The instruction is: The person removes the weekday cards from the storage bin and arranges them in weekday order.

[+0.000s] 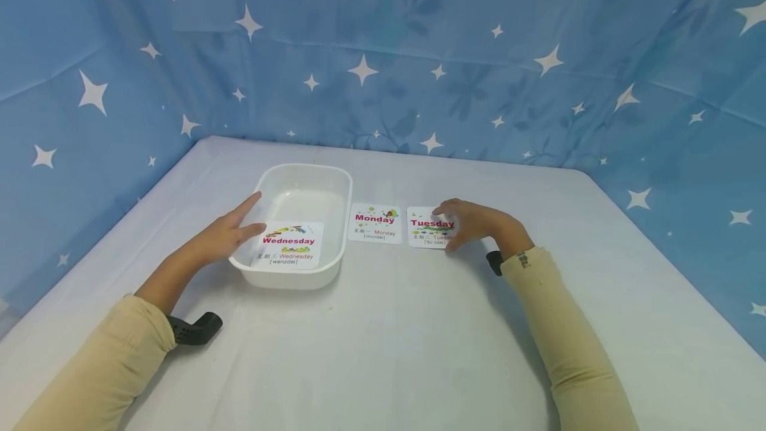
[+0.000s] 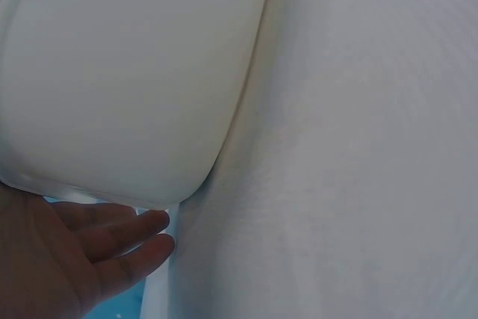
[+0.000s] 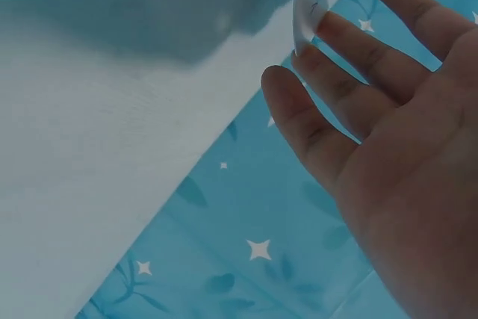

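My left hand (image 1: 230, 231) is at the left rim of a white plastic tray (image 1: 347, 218), its thumb reaching over the rim and index finger extended. In the left wrist view, the other fingers (image 2: 131, 267) lie loosely beside the tray's outer side. A "Wednesday" card (image 1: 290, 248) lies in the tray's near end. To the right, my right hand (image 1: 479, 221) holds a "Tuesday" card (image 1: 425, 235) by its right side, thumb at the near edge and fingers at the far edge. From the right wrist, only a strip of that card (image 3: 308, 5) shows by the fingertips.
A "Monday" card (image 1: 375, 225) lies between the tray and the "Tuesday" card. White cloth (image 1: 383, 351) covers the table. Blue star-patterned curtains (image 1: 383, 38) hang behind and along both sides. A black wrist mount (image 1: 197, 329) sits on the left forearm.
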